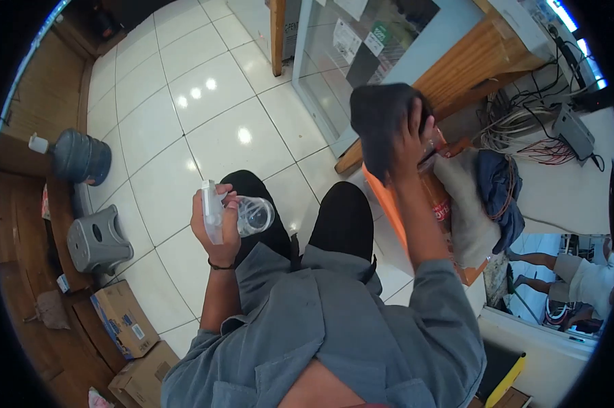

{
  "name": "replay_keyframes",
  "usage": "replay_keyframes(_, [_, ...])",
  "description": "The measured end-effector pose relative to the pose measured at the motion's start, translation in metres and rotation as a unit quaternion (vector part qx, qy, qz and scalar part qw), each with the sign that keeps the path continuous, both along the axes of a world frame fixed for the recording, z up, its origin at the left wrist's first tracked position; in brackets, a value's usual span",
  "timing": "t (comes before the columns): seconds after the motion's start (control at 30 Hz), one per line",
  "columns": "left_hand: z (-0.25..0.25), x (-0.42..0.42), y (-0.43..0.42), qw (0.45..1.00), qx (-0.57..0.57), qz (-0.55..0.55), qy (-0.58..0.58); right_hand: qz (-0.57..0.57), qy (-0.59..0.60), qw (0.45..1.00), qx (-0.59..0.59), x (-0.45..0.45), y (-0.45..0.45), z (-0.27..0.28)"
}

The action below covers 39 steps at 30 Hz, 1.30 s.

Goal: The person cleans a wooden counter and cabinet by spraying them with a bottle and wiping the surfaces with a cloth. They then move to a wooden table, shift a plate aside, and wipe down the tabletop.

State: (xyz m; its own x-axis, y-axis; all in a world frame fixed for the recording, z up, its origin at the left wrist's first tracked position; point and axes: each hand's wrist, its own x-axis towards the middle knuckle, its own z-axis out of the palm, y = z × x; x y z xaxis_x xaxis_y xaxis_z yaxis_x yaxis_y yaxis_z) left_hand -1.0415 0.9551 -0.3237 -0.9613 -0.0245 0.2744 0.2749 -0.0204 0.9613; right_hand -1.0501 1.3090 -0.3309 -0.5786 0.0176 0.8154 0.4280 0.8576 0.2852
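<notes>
My left hand (220, 221) is closed round a clear plastic bottle (256, 214) with a translucent white head, held tilted above my left thigh. The fingers partly cover the head, and its exact shape is hard to make out. On the other side, my right hand (409, 146) grips a black cloth (378, 122), slightly blurred, over an orange container (394, 211). Just beside that forearm, a grey cloth (463, 204) and a dark blue cloth (497, 197) hang over the container.
Tangled cables (518, 129) and a grey device (575, 132) lie at the right, near a wooden beam (487, 58) and a glass door (368, 54). Leftward stand a water jug (82, 158), a grey stool (99, 239) and cardboard boxes (126, 319). Another person (582, 279) shows at far right.
</notes>
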Motion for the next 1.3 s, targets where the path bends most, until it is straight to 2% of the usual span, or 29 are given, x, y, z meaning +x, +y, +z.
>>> replay_keyframes(0.07, [0.0,-0.006,-0.007,1.0,0.012,0.011,0.009,-0.017,-0.075,0.986,0.145,-0.012,0.001,0.013])
replay_keyframes(0.1, [0.0,-0.007,-0.01,1.0,0.014,0.018,0.007,-0.045,-0.113,0.977,0.176,-0.011,0.004,0.002])
replay_keyframes(0.33, [-0.003,-0.018,-0.011,0.998,0.057,0.025,-0.012,-0.065,-0.377,0.905,0.187,0.0,0.006,-0.112])
replay_keyframes(0.47, [-0.005,-0.018,-0.007,0.998,0.068,0.002,-0.006,-0.077,-0.549,0.812,0.182,-0.011,-0.002,-0.165])
replay_keyframes(0.57, [-0.009,-0.014,0.002,0.995,0.096,-0.006,-0.038,-0.102,-0.637,0.751,0.143,-0.027,-0.009,-0.174])
replay_keyframes(0.67, [-0.025,-0.012,0.005,0.994,0.101,-0.012,-0.042,-0.124,-0.645,0.739,0.15,-0.022,-0.021,-0.123])
replay_keyframes(0.7, [-0.031,-0.012,0.005,0.993,0.109,-0.013,-0.04,-0.094,-0.628,0.744,0.209,-0.018,-0.01,-0.121])
replay_keyframes(0.8, [-0.05,-0.008,0.007,0.993,0.115,0.012,-0.039,-0.112,-0.69,0.678,0.226,-0.025,-0.009,-0.148])
replay_keyframes(0.9, [-0.059,0.007,0.003,0.989,0.115,0.071,-0.055,-0.116,-0.715,0.638,0.26,-0.036,-0.014,-0.204])
replay_keyframes(1.0, [-0.064,0.02,-0.005,0.988,0.105,0.091,-0.061,-0.112,-0.757,0.574,0.291,-0.041,0.012,-0.295])
replay_keyframes(1.07, [-0.066,0.023,-0.005,0.991,0.076,0.095,-0.053,-0.08,-0.758,0.598,0.247,-0.044,0.018,-0.328])
replay_keyframes(1.13, [-0.066,0.024,-0.004,0.993,0.062,0.087,-0.048,-0.057,-0.758,0.62,0.193,-0.044,0.02,-0.337])
replay_keyframes(1.17, [-0.065,0.022,-0.002,0.993,0.059,0.084,-0.058,-0.023,-0.729,0.665,0.163,-0.043,0.023,-0.333])
replay_keyframes(1.2, [-0.065,0.019,-0.001,0.993,0.056,0.08,-0.064,-0.043,-0.715,0.679,0.159,-0.044,0.018,-0.32])
replay_keyframes(1.27, [-0.066,0.009,0.002,0.992,0.065,0.08,-0.071,-0.089,-0.682,0.71,0.15,-0.054,-0.007,-0.259])
replay_keyframes(1.3, [-0.067,0.004,0.007,0.99,0.082,0.083,-0.074,-0.092,-0.63,0.752,0.174,-0.06,-0.01,-0.227])
